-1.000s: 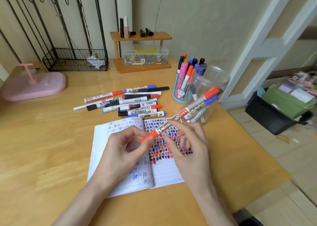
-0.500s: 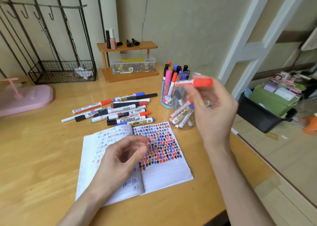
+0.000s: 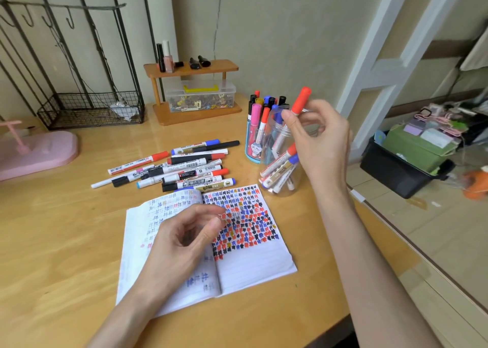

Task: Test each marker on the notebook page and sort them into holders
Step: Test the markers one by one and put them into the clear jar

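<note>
Red-capped white-barrelled marker [image 3: 302,99]: held tilted, cap uppermost, over the mouth of the clear plastic jar [image 3: 284,186], its lower end pointing down into the opening; how far it has entered cannot be told through the wall. Right hand [image 3: 323,142]: pinches this marker just below the cap between thumb and fingertips, the other fingers fanned loosely behind. Left hand [image 3: 184,239]: fingers loosely curled, grasping nothing, lying over the gutter of the open lined notebook [image 3: 253,267], whose right page is packed with red, blue and black test marks. Clear plastic jar: stands just beyond the notebook's far right corner, several markers leaning inside, near the right edge of the light wooden table [image 3: 52,242]. Blue-rimmed pen cup with cartoon figure [image 3: 253,150]: touching or just beside the jar on its left, filled with upright markers. Loose heap of markers [image 3: 184,168]: lying flat just beyond the notebook's far edge. Notebook's near edge lies close to the table's front edge. A broad stretch of bare wood lies left of the notebook, reaching toward a pink plastic stand [image 3: 39,149] at the left edge. Against the wall: black wire basket [image 3: 89,109], small wooden shelf [image 3: 190,68] above a clear lidded box [image 3: 200,94]. Past the table's right edge, on the floor: black bin [image 3: 396,174].
</note>
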The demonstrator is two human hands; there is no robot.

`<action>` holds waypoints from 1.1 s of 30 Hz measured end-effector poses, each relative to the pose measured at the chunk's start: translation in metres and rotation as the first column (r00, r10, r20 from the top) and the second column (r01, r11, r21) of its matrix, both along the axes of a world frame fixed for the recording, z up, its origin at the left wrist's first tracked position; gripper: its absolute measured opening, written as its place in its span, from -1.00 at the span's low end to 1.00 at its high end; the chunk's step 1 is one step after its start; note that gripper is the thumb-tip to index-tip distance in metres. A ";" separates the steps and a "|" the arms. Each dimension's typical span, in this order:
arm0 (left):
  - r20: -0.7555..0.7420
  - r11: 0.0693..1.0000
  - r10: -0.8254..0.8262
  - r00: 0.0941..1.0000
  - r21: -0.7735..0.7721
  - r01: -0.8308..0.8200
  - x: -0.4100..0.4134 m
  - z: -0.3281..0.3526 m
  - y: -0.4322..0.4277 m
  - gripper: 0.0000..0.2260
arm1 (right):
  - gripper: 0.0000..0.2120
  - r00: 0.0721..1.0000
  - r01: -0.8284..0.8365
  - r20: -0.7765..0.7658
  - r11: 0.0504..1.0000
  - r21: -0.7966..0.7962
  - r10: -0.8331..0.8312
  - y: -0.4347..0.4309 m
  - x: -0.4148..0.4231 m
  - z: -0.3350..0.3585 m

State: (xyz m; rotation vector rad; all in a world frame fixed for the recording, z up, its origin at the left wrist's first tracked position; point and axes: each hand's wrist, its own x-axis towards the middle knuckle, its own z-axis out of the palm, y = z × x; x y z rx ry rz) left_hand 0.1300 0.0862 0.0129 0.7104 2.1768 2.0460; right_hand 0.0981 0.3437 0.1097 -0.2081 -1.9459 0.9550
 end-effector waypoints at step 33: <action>0.059 0.980 0.164 0.985 -0.121 -0.156 -0.018 -0.012 -0.010 -0.92 | -0.75 0.749 -0.469 0.657 0.769 0.434 0.086 -0.069 -0.041 -0.093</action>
